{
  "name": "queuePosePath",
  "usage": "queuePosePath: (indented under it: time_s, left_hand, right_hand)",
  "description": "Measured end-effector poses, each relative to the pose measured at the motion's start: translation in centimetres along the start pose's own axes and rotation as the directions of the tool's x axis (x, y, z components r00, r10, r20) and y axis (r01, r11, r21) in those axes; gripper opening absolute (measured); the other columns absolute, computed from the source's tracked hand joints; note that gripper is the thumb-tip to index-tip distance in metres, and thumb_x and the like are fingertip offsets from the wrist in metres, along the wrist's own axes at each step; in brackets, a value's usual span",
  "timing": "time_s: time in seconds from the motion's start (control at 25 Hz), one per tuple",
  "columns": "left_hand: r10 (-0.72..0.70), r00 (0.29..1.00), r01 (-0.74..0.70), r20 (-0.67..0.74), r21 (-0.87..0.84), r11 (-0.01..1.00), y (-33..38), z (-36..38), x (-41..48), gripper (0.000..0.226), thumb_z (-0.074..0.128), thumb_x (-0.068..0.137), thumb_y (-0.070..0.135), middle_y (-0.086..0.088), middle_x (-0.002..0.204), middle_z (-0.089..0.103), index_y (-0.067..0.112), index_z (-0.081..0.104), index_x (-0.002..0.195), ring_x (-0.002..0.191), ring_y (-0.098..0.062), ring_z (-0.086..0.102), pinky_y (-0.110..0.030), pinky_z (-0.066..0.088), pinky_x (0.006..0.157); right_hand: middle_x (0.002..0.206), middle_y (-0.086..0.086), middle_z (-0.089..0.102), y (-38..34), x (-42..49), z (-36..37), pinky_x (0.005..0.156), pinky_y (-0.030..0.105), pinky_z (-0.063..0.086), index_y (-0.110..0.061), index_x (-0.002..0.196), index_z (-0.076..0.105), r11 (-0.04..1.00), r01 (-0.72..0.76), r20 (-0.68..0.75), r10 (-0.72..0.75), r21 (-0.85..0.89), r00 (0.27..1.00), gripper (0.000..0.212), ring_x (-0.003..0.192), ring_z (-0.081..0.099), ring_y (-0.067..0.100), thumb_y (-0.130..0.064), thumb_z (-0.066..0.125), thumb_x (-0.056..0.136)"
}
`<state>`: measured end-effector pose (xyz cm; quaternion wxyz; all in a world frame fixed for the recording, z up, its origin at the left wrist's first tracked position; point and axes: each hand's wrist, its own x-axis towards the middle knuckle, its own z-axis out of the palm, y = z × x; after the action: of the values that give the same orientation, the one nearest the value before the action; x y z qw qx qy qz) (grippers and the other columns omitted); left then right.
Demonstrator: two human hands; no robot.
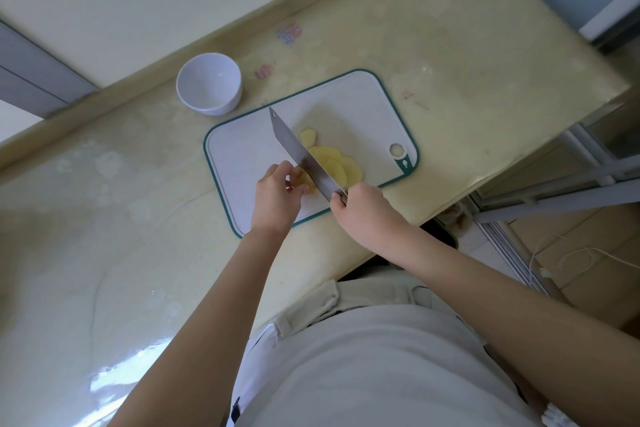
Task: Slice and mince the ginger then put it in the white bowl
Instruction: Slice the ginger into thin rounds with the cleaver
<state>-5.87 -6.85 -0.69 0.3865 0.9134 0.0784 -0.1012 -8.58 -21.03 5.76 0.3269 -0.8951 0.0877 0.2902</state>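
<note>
A white cutting board (363, 104) with a teal rim lies on the counter. Several pale yellow ginger slices (337, 163) are spread on it to the right of the knife blade. My right hand (363, 211) grips the handle of a cleaver (298, 152), whose blade stands edge-down on the board. My left hand (277, 196) pinches the uncut ginger piece (306, 180) against the blade's left side; most of that piece is hidden by my fingers. The white bowl (209, 83) sits empty beyond the board's far left corner.
The cream counter (121, 218) runs left and toward me, with a raised ledge and wall behind the bowl. Its right edge drops off just past the board. White cables (571, 253) lie on the floor at the right.
</note>
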Motion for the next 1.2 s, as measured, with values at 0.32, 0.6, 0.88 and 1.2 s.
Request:
queuePosePath:
  time_s: [0.32,0.6,0.88,1.2]
  left_hand:
    - [-0.015,0.999,0.011,-0.047,-0.073,0.997,-0.2,0.3,-0.3,0.012,0.066,0.084,0.006,0.0,0.097,0.058,0.01,0.059,0.093,0.084,-0.013,0.057,-0.003,0.039,0.068]
    - [-0.02,0.999,0.018,-0.034,-0.069,0.997,0.2,0.3,-0.1,0.011,0.065,0.085,0.007,-0.001,0.098,0.058,0.011,0.061,0.095,0.085,-0.014,0.056,-0.014,0.041,0.075]
    - [-0.082,0.996,0.078,-0.022,-0.148,0.986,0.5,0.3,-0.2,0.009,0.062,0.088,0.008,-0.003,0.101,0.065,0.015,0.058,0.092,0.087,-0.014,0.06,-0.015,0.042,0.073]
    - [-0.073,0.997,0.075,0.015,-0.133,0.988,0.9,0.3,-0.1,0.014,0.063,0.086,0.004,-0.006,0.103,0.063,0.016,0.056,0.088,0.09,-0.016,0.059,-0.018,0.041,0.076]
  right_hand:
    - [0.053,0.002,0.038,-0.6,1.7,-0.1,0.046,0.027,0.027,-0.012,0.054,0.033,0.994,0.107,0.017,-0.107,-0.019,0.994,0.049,0.049,0.038,0.016,-0.025,0.04,0.1]
    - [0.049,0.001,0.038,-0.2,1.0,-0.7,0.05,0.028,0.033,-0.013,0.053,0.031,0.998,0.055,0.074,-0.058,0.032,0.996,0.057,0.047,0.038,0.017,-0.044,0.036,0.1]
    - [0.059,0.005,0.042,-0.1,0.1,-0.8,0.06,0.03,0.034,-0.013,0.058,0.036,1.0,0.027,0.082,-0.027,-0.003,0.996,0.06,0.06,0.043,0.023,-0.051,0.019,0.1]
    - [0.06,0.007,0.043,1.3,0.3,-0.3,0.051,0.03,0.031,-0.013,0.057,0.038,0.998,-0.041,0.059,0.044,-0.056,0.997,0.059,0.061,0.044,0.021,-0.046,0.018,0.102]
